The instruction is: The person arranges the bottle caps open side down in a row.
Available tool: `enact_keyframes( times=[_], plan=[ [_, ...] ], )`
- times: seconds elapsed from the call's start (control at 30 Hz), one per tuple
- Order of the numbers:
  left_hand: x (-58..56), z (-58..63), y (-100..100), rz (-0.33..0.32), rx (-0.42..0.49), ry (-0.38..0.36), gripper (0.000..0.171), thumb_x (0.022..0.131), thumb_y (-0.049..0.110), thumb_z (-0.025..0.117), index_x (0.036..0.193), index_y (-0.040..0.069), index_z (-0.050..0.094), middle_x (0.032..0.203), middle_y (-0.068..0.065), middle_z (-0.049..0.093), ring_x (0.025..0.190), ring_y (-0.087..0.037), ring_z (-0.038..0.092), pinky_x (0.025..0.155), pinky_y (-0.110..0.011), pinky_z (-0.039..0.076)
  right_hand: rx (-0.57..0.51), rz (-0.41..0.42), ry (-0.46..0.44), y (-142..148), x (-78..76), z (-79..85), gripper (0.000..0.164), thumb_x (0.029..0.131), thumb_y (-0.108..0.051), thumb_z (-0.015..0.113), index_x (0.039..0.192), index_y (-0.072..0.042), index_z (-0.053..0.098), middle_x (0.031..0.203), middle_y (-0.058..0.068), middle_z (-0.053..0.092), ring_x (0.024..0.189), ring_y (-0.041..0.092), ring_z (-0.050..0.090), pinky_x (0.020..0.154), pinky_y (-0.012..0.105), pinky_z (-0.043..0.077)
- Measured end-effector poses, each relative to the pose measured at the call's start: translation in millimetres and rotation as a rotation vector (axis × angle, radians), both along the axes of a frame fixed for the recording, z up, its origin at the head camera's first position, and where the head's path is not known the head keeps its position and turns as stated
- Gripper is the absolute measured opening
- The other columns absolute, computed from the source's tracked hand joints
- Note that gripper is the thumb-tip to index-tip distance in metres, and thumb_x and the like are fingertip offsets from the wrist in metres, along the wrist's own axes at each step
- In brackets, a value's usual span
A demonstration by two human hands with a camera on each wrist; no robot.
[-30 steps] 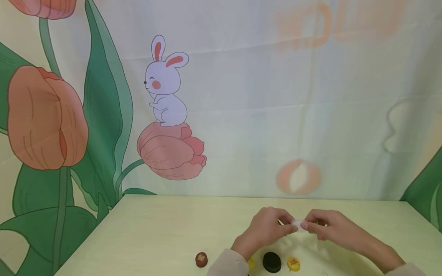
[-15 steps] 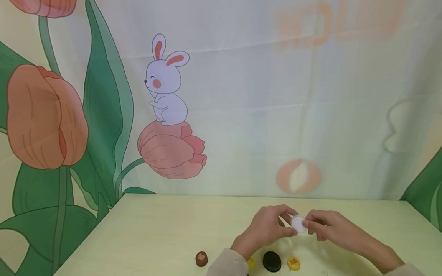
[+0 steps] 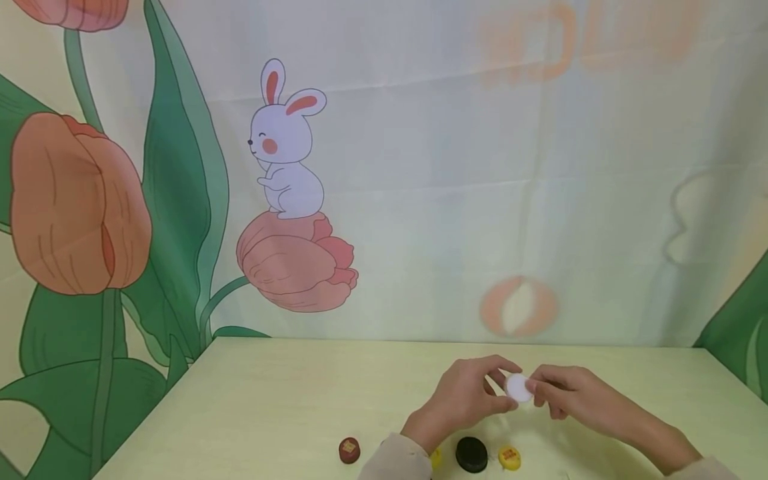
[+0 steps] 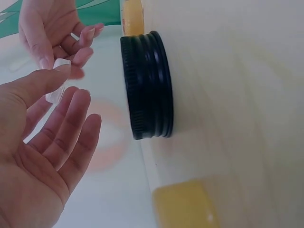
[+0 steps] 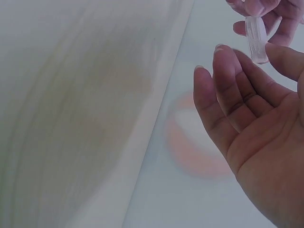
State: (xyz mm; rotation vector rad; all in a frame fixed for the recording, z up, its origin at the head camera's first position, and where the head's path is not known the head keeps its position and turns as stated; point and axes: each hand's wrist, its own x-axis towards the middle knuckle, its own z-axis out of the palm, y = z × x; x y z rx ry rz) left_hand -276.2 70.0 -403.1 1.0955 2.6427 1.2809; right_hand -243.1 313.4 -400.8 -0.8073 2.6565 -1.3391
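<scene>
both hands meet above the bench, holding one small white cap between them. the left hand pinches its edge with thumb and fingertip; in the left wrist view the cap shows edge-on under the thumb, with the other fingers stretched out loosely below it. the right hand grips the cap's other side with thumb and fingertips; in the right wrist view the ribbed, translucent cap stands on edge between the two hands, the right hand's remaining fingers half curled under it. the cap is off the bench, raised a little over its near right part.

just nearer the person, below the hands, lie a black lid and a yellow cap side by side on the bench. another yellow cap peeks out beside the left sleeve. a dark red cap lies further left, apart from the rest. behind the bench hangs a backdrop printed with a rabbit and tulips.
</scene>
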Motion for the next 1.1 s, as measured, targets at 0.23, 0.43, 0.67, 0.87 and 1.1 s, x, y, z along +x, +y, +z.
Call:
enact_keyframes(
  times=[0.23,0.43,0.67,0.87,1.1],
  plan=[
    [-0.6,1.7,-2,0.058,-0.011,-0.017,0.038,0.088,0.020,0.090,0.122,0.024,0.075,0.089,0.020,0.070,0.067,0.004,0.060,0.063,-0.017,0.049,0.029,-0.048,0.106,-5,1.6,3.9,0.022,0.107,-0.021,0.067,0.127,-0.013,0.070,0.099,0.002,0.068,0.074,0.016,0.065,0.065,0.031,0.057],
    [-0.8,1.9,-3,0.080,-0.014,-0.016,0.034,0.087,0.021,0.091,0.118,0.024,0.076,0.087,0.022,0.069,0.067,0.004,0.059,0.062,-0.018,0.048,0.068,-0.028,0.258,-6,-1.2,-1.1,0.026,0.099,-0.015,0.078,0.124,-0.016,0.070,0.099,-0.009,0.067,0.073,0.007,0.060,0.056,0.027,0.050],
    [2.3,1.4,2,0.096,-0.048,-0.012,0.032,0.086,0.027,0.092,0.114,0.025,0.077,0.086,0.023,0.069,0.069,0.006,0.059,0.064,-0.017,0.048,0.081,-0.035,0.279,-4,2.8,-4.2,0.026,0.096,-0.016,0.081,0.119,-0.017,0.070,0.092,-0.014,0.066,0.070,0.005,0.059,0.057,0.026,0.050],
    [6.3,2.1,4,0.070,-0.107,-0.013,0.026,0.082,0.032,0.095,0.101,0.028,0.080,0.086,0.026,0.068,0.071,0.007,0.059,0.065,-0.016,0.048,0.102,-0.015,0.210,1,13.0,-4.1,0.021,0.097,-0.021,0.081,0.115,-0.021,0.071,0.088,-0.015,0.066,0.072,0.006,0.060,0.059,0.026,0.050],
    [11.3,2.5,10,0.000,-0.245,0.068,0.023,0.083,0.035,0.094,0.102,0.029,0.083,0.084,0.029,0.069,0.076,0.012,0.057,0.066,-0.012,0.045,0.095,0.067,0.105,8,19.0,-6.5,0.017,0.098,-0.019,0.079,0.112,-0.018,0.069,0.090,-0.012,0.067,0.074,0.008,0.060,0.060,0.027,0.050]
  ],
)
